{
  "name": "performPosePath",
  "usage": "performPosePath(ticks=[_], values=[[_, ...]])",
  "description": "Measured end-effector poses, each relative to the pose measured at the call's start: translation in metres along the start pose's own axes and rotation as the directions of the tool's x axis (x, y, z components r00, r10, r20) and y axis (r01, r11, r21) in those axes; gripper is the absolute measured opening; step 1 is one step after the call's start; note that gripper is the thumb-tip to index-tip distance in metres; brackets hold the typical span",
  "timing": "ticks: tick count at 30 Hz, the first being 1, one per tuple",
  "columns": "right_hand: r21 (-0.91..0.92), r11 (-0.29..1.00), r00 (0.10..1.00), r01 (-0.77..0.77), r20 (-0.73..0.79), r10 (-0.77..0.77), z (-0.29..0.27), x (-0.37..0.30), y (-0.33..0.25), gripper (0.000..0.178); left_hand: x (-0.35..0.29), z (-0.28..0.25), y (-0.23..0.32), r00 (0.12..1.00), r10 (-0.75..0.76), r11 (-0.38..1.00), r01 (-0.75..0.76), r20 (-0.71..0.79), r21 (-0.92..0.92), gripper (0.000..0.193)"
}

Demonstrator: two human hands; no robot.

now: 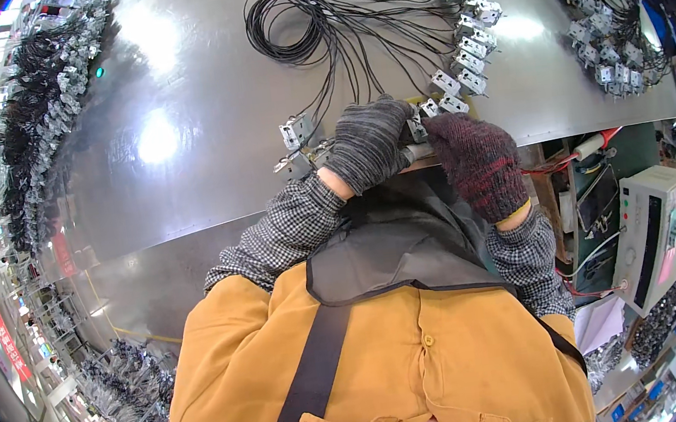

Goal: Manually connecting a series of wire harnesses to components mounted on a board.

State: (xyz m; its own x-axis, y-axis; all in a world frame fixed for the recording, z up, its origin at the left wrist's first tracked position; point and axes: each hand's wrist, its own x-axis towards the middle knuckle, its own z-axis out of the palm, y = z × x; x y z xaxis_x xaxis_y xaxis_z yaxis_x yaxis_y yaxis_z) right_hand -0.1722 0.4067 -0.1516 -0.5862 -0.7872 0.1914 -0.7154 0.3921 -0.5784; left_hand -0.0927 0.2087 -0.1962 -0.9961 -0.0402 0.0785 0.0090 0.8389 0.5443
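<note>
I see one small silver box-shaped metal part (416, 129) between two hands, by the near edge of the shiny grey steel bench (199, 85). The grey knit-gloved left hand (370, 142) and dark maroon knit-gloved right hand (478, 157) have bent fingers; I can't tell whether either grip is clamped. At least three silver boxy parts (296, 131) sit left, roughly a dozen similar parts (471, 60) right (some overlap), one black wire coil (290, 44) beyond. Wide room opens leftward.
</note>
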Motion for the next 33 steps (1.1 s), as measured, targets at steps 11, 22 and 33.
performPosePath(ticks=[11, 22, 33], values=[[-0.029, 0.998, 0.991, -0.060, 0.114, 0.063, -0.008, 0.000, -0.001, 0.018, 0.004, 0.003, -0.001, 1.000, 0.022, 1.000, -0.022, 0.007, 0.022, 0.054], [0.125, 0.985, 0.993, -0.115, 0.054, 0.109, -0.005, -0.001, -0.002, 0.021, -0.010, -0.012, 0.010, 0.992, -0.016, 0.992, 0.000, -0.127, -0.124, 0.067], [0.501, 0.837, 0.968, -0.218, 0.218, 0.122, 0.016, -0.012, 0.002, 0.025, -0.089, -0.118, -0.002, 0.902, -0.387, 0.863, 0.283, 0.190, 0.418, 0.093]])
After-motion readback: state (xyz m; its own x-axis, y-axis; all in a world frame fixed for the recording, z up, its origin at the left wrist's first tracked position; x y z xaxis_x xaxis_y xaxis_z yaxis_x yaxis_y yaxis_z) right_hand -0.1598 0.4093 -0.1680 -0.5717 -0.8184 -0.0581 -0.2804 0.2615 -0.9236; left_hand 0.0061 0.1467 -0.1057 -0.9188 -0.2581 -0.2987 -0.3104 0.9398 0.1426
